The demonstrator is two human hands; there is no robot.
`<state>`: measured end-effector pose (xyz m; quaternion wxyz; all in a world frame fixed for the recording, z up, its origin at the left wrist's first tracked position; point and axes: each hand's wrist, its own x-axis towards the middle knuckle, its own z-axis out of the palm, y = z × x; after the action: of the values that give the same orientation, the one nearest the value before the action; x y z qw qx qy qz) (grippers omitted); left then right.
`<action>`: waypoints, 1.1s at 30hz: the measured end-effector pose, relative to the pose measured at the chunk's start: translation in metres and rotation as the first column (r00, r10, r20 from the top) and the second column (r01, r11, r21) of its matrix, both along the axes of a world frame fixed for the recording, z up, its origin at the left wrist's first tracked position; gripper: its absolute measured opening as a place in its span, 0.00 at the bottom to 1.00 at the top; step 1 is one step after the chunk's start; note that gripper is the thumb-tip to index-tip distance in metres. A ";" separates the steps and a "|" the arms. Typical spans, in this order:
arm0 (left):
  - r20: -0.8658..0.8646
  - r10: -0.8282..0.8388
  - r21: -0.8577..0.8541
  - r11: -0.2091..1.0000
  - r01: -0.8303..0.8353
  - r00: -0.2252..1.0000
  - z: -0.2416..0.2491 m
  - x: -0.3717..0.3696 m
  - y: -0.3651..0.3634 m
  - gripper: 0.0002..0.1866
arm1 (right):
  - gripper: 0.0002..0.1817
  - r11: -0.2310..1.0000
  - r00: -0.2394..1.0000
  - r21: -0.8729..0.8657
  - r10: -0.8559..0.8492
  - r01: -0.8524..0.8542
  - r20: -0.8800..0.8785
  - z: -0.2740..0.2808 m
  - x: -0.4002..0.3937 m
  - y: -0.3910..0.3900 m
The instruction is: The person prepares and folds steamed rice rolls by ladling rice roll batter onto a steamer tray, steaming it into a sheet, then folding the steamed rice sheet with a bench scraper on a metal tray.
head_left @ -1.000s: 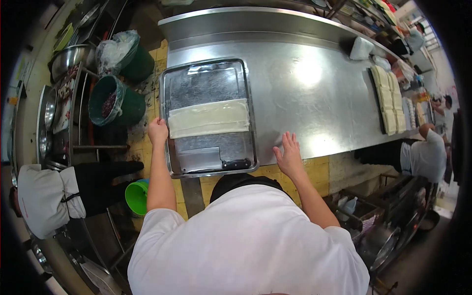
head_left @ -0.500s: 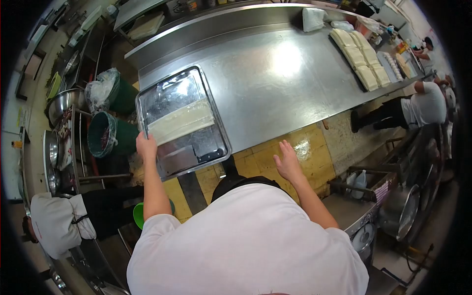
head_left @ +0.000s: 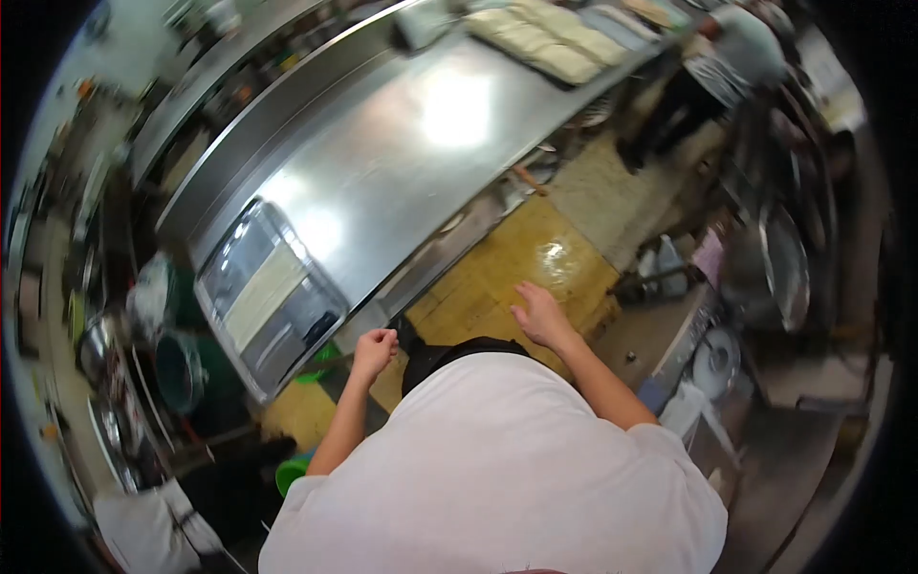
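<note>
My left hand [head_left: 375,352] is off the tray, its fingers curled together in front of my waist; whether anything small is in them I cannot make out. My right hand [head_left: 539,314] hangs over the yellow floor, fingers apart, holding nothing. On the left end of the steel table [head_left: 382,158] lies a metal tray [head_left: 320,279], nearest to my left hand and not touching it. A pale flat strip [head_left: 265,295] lies across the tray, with a flat metal piece [head_left: 277,356] beside it at the near end.
Pale blocks [head_left: 545,40] sit in rows at the table's far right. One person [head_left: 736,57] stands beyond them, another [head_left: 143,526] at lower left. A dark green bin [head_left: 182,368] stands left of the tray. Pots [head_left: 779,273] are at right.
My left hand has let go of the tray edge and moved right, toward my waist, its fingers now curled. The view has turned, so table and tray appear tilted and further left.
</note>
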<state>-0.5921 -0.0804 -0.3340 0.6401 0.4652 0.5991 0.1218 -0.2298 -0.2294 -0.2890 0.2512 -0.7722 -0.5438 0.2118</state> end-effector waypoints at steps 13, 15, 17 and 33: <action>-0.200 -0.830 0.488 0.377 0.787 0.521 0.074 0.292 -0.042 0.15 | 0.18 0.735 0.790 0.417 -0.610 0.535 0.060 0.071 0.126 -0.132; -0.205 -0.883 0.447 0.300 0.843 0.423 0.071 0.314 -0.043 0.15 | 0.24 0.665 0.739 0.411 -0.674 0.623 -0.030 0.090 0.154 -0.152; -0.235 -0.905 0.448 0.223 0.866 0.355 0.065 0.338 -0.042 0.15 | 0.32 0.593 0.680 0.399 -0.725 0.699 -0.112 0.123 0.182 -0.172; -0.158 -0.986 0.508 -0.029 0.861 0.060 0.072 0.623 -0.001 0.15 | 0.34 0.674 0.452 0.311 -0.703 0.670 0.549 0.249 0.488 -0.117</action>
<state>0.0307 -0.0814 -0.2619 0.4820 0.8646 -0.0140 -0.1411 0.2583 -0.3463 -0.0395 0.1366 -0.9414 -0.2414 -0.1921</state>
